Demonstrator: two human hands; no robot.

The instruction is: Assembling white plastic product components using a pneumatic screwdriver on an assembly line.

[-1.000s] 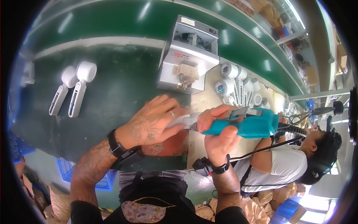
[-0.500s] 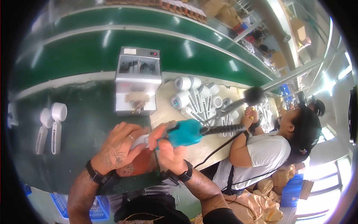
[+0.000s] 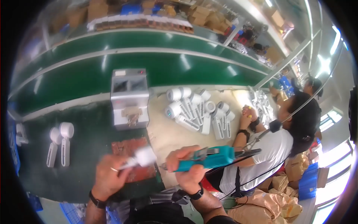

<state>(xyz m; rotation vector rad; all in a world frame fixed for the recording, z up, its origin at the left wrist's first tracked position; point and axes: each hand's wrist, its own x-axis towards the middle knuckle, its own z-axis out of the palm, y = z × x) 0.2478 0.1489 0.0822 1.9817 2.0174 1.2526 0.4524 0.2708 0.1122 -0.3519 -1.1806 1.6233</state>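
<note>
Head view: one white handheld fan (image 3: 140, 158) is gripped in the left hand (image 3: 108, 177) over the green bench's near edge; one teal electric screwdriver (image 3: 207, 158) is clasped by the right hand (image 3: 188, 170). Two white fans (image 3: 59, 143) are laid near the left edge.

A small white handheld fan (image 3: 142, 156), blurred, is held up at the near middle over a reddish-brown mat. Just right of it a teal electric screwdriver (image 3: 209, 158) lies level, its tip pointing left at the fan.
</note>
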